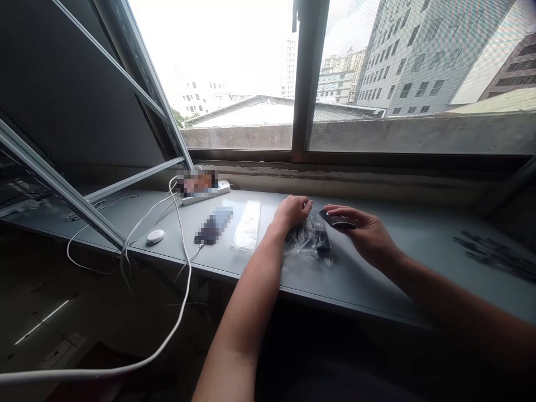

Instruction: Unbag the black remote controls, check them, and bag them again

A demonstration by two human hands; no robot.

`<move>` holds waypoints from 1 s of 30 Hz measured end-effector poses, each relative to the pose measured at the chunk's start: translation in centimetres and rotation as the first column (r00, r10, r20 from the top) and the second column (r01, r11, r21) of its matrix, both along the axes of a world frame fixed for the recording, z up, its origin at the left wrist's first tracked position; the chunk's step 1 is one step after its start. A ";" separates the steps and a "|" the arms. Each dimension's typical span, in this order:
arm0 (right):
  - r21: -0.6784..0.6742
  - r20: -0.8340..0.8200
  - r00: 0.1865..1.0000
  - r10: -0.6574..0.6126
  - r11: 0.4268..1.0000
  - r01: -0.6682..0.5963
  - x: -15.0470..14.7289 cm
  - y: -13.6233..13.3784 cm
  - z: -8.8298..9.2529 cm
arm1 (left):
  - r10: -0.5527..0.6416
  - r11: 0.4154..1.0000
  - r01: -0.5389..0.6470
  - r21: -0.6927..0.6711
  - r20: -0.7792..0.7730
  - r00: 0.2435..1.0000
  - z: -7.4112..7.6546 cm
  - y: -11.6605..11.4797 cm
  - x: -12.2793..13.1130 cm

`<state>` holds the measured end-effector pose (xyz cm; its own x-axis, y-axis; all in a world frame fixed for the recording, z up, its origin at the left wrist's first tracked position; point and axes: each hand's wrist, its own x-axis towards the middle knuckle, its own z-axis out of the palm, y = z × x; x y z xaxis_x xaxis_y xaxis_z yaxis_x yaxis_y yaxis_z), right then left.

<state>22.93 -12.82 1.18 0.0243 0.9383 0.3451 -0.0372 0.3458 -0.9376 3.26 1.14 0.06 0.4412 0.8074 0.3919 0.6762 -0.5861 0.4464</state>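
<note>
No lettering, brand, number or sign can be read anywhere in the view. Measured from its centre, at nine o'clock, a pixelated patch hides whatever lies over the white power strip, and the strip itself shows no legible print. At eight o'clock, the phone-like device on the tabletop is pixelated too. Between eight and nine, farther out, the white oval device is too small for any marking to be made out. Toward three o'clock, the dark object in the right hand carries nothing readable.
</note>
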 end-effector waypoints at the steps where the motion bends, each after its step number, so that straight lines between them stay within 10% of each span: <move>1: 0.000 0.003 1.000 -0.001 1.000 0.001 0.0 -0.1 0.1 | -0.002 1.000 0.002 -0.002 0.002 1.000 0.0 0.0 0.0; 15: -0.101 -0.092 0.990 -0.108 0.990 0.099 0.7 1.0 -0.8 | 0.008 1.000 -0.008 -0.003 -0.019 1.000 0.3 -0.3 -0.1; 22: -0.184 0.218 0.950 -0.225 0.946 0.267 1.9 1.0 0.2 | -0.001 1.000 0.001 0.008 -0.015 1.000 0.1 0.0 0.0; 30: 0.156 0.719 0.587 -0.371 0.910 0.384 3.8 2.3 -1.0 | 0.015 1.000 -0.015 0.009 -0.039 0.999 0.5 -0.4 0.0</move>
